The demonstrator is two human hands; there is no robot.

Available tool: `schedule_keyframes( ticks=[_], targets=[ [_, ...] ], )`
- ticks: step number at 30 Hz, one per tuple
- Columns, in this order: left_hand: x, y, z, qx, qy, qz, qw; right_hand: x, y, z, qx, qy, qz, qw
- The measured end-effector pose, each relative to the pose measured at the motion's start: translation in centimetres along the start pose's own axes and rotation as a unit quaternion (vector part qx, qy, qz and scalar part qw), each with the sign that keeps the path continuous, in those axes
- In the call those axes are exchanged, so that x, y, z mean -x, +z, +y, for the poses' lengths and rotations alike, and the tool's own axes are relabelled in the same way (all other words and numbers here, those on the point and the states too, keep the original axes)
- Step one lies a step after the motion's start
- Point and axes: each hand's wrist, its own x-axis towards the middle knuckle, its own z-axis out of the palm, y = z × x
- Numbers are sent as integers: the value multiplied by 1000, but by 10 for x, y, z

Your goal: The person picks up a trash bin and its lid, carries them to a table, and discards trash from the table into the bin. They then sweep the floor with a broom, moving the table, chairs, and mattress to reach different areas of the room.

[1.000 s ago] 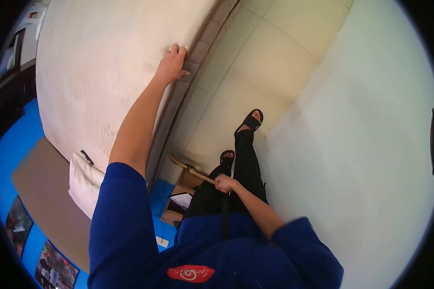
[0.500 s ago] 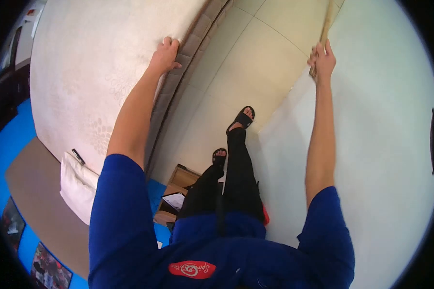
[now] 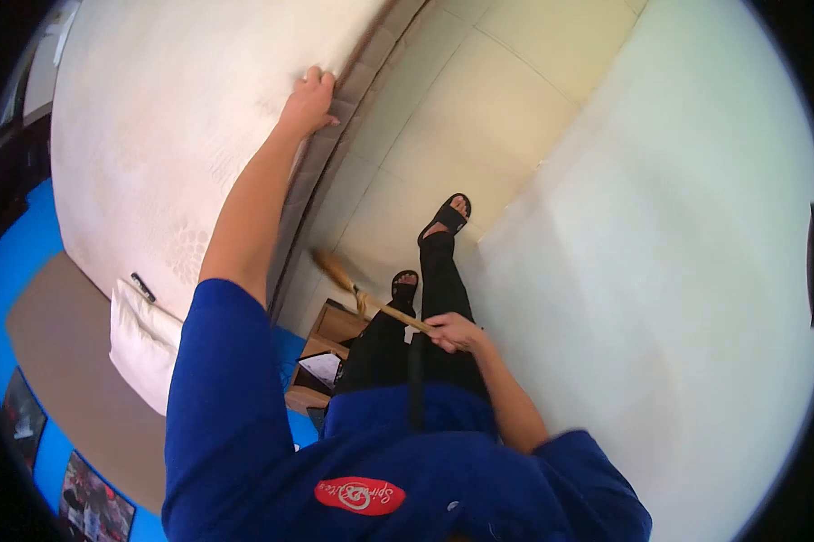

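The stick's brown far end is blurred, perhaps a brush head; it hangs over the floor between bed and sandals. The right hand's fingers are closed round its other end, in front of the black trousers, whose legs partly hide a nightstand. A white flat thing is in or on that; I cannot tell which. The left hand rests on the mattress, fingers bent over its top edge, thumb spread away. The mattress is pale, faintly patterned, its side quilted grey-brown. A soft, creased pillow lies near a slim black object. The frame cuts off the bed's upper end.
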Motion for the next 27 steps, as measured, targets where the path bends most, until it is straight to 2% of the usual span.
schedule_keyframes(
  ticks=[1,2,4,5,6,8,9,10,11,12,15,17,19,21,22,23,25,27],
  targets=[
    [3,-2,2,0,-1,-5,1000,-39,-9,12,53,3,-6,999],
    [-2,-5,2,-3,-3,-9,1000,-80,-41,29,-2,27,-35,999],
    [-7,3,-7,5,16,7,1000,-64,-97,4,-193,29,-108,975],
    [-4,9,-8,12,23,9,1000,-8,-111,-37,24,-55,53,997],
    [-2,9,-5,9,18,2,1000,34,-138,-69,240,-132,210,939],
    [-1,0,1,0,9,-4,1000,109,-181,-140,107,-172,297,933],
    [-3,1,0,-2,19,4,1000,113,-204,-167,71,-207,405,888],
    [-4,4,-3,-6,26,13,1000,115,-214,-198,160,-246,494,818],
    [-2,8,-6,-8,33,18,999,83,-249,-200,340,-339,641,599],
    [-3,11,-8,6,41,21,999,103,-196,-227,116,-321,587,734],
    [0,16,-18,37,57,20,998,121,-136,-197,-143,-480,438,747],
    [-3,17,-27,35,86,25,995,151,-66,-157,-166,-427,415,786],
    [7,17,-35,55,110,12,992,173,-17,-105,-252,-355,302,848],
    [19,11,-44,99,122,-17,987,164,13,-56,-275,-223,245,903],
    [37,10,-38,77,102,-58,990,152,25,-29,-288,-163,196,923],
    [61,21,-44,56,123,-38,990,131,41,-8,-296,-101,148,938],
    [104,53,-65,13,163,-5,987,58,63,20,-317,-20,-20,948],
    [127,63,-71,47,124,-2,991,-56,72,66,-245,-15,-145,958]
  ],
)
